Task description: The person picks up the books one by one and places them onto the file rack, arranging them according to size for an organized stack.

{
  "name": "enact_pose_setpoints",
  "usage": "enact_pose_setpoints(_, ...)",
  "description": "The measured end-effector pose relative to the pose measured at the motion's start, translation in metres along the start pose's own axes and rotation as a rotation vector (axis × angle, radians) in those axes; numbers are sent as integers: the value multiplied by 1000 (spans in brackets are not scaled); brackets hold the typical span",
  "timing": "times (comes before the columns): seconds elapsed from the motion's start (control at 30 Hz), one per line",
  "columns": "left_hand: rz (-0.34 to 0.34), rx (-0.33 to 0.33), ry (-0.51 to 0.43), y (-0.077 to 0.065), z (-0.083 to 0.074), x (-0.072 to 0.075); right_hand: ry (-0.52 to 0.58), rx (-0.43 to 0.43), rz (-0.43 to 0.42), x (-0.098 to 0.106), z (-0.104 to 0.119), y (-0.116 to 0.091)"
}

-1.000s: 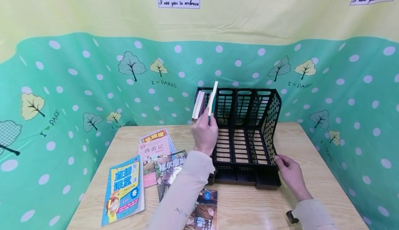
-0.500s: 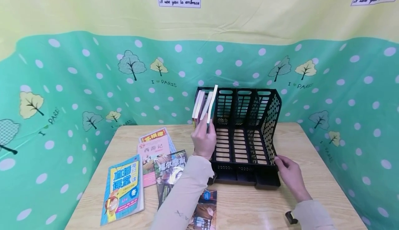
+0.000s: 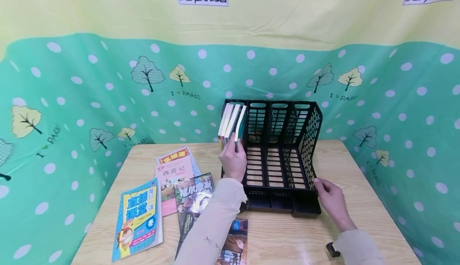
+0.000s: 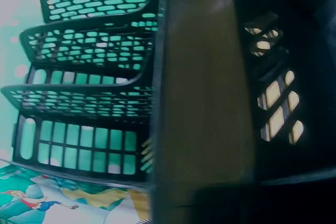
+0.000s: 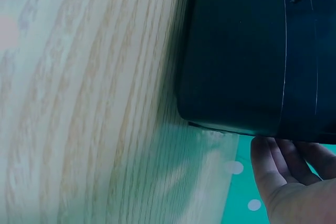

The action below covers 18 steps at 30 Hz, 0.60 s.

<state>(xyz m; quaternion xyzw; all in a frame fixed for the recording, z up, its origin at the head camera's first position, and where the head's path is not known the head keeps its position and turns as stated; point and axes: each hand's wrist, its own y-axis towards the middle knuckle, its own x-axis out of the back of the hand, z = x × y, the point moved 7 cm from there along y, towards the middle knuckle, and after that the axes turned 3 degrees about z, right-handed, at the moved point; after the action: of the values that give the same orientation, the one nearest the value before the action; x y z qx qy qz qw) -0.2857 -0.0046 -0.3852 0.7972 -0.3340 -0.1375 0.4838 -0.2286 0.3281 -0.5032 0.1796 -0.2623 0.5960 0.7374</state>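
Note:
In the head view my left hand pinches the lower end of a thin book with a green cover and white page edges. This book leans in the leftmost compartment of a black file organizer, beside several upright books. My right hand is at the organizer's front right corner. In the right wrist view its fingertips press against the black side wall. The left wrist view shows the organizer's perforated dividers close up, but no part of the left hand.
On the wooden table, left of the organizer, lie a blue book, a pink book and a dark book, some overlapping. Another dark book lies partly under the left sleeve. A polka-dot cloth hangs behind.
My left hand has lowered the green-covered book into the leftmost compartment, and the books there now stand closer together. The right hand stays at the organizer's corner.

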Motion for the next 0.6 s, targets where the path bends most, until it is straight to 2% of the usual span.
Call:
enact_pose_setpoints(0.1,-7,20,1,-2,2,-4,4,5,-9,0,-1,2)
enact_pose_setpoints(0.17,-11,56,-4,-2,3,-6,8,3,-16,0,-1,2)
enact_pose_setpoints(0.23,-17,130,-18,-1,6,-7,12,-2,-18,1,-1,1)
enact_pose_setpoints(0.37,-26,326,-29,0,15,-11,22,-12,-11,2,0,-2)
enact_pose_setpoints(0.43,-19,384,-33,0,17,-13,20,-12,-7,2,1,-3)
enact_pose_setpoints(0.6,3,381,-44,-2,18,-17,2,-2,-7,-1,2,-5)
